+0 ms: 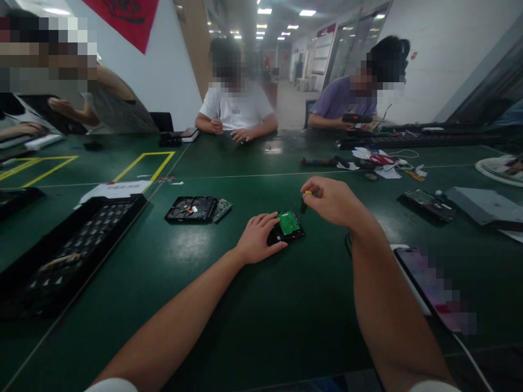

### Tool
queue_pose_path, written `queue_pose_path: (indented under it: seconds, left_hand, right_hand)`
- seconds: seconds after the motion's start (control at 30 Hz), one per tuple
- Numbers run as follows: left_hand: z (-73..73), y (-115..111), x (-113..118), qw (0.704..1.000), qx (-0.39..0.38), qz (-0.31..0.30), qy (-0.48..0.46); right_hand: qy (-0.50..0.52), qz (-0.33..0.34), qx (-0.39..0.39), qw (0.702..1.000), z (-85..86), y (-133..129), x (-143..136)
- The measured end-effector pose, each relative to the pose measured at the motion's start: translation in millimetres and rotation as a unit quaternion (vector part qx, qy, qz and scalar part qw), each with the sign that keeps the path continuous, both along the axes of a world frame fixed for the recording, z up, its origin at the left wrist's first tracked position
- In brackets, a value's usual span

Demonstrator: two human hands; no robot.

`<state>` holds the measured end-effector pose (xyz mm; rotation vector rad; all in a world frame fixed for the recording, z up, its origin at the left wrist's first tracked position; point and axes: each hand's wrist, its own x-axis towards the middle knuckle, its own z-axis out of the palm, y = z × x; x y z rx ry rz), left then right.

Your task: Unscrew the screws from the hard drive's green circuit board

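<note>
A black device with a green circuit board (289, 223) lies flat on the dark green table (245, 294). Against its left side rests my left hand (261, 238), fingers over the top edge and thumb along the near edge, holding it. My right hand (329, 200) is raised just right of the device, fingers closed around a screwdriver (303, 203) with a yellow-ended handle. The screwdriver points down toward the board's right edge; whether its tip touches is too small to tell. Further left sit a black open casing (191, 209) and a small loose circuit board (223, 210).
A long black tray (65, 256) stands at the left. On the right are a phone (429, 283), another black device (427, 206) and a grey box (488, 207). Tools and scraps (379, 160) lie farther back. Three people sit across the table.
</note>
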<state>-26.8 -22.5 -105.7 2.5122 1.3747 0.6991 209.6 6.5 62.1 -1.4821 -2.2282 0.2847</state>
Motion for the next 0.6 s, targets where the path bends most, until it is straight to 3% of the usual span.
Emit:
queue_pose_path:
  seconds: [0.3, 0.6]
  left_hand:
    - [3.3, -1.7, -0.4, 1.000, -0.001, 0.011, 0.011]
    - [3.4, -1.6, -5.4, 1.000, 0.010, 0.017, 0.012]
  right_hand:
    - [0.001, 0.040, 0.012, 0.999, -3.6, 0.3, -9.9]
    - [-0.005, -0.044, 0.009, 0.999, -5.9, 6.4, -22.8]
